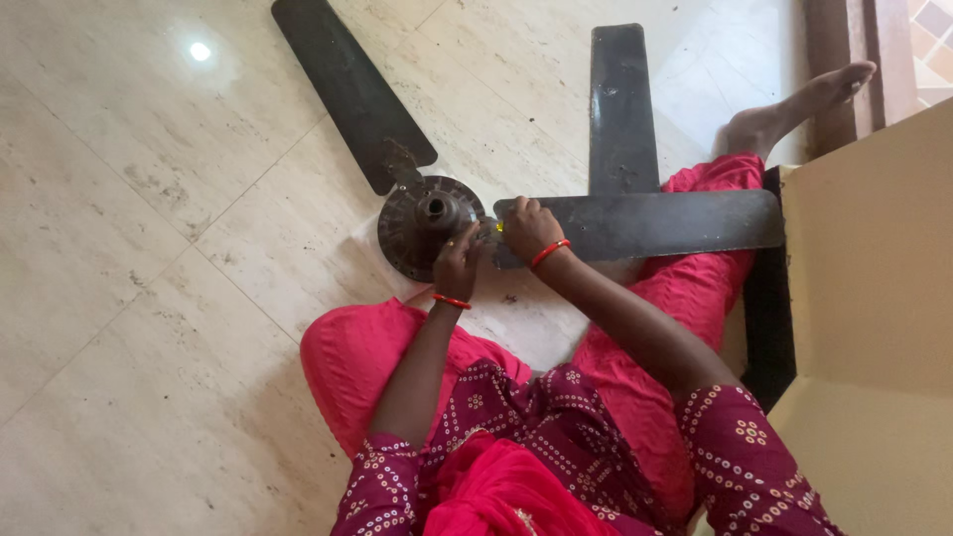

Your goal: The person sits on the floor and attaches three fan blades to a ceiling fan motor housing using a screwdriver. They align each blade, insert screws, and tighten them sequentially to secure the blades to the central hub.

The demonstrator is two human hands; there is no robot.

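Note:
A dark round ceiling-fan motor hub (422, 223) lies on the pale tile floor in front of my crossed legs. One black blade (347, 89) is fixed to it and runs up to the left. A second black blade (655, 223) lies level to the right, with its inner end at the hub. My right hand (531, 226) is curled over that inner end, and a small yellow bit shows at its fingertips. My left hand (457, 263) grips the hub's near right rim, fingers bent. Both wrists wear red bangles.
A third black blade (620, 109) lies loose on the floor behind the level one. A big tan cardboard box (874, 298) stands at my right, against a dark strip. My bare foot (794, 104) reaches toward a doorway at the top right. My red trousers cover the floor near me.

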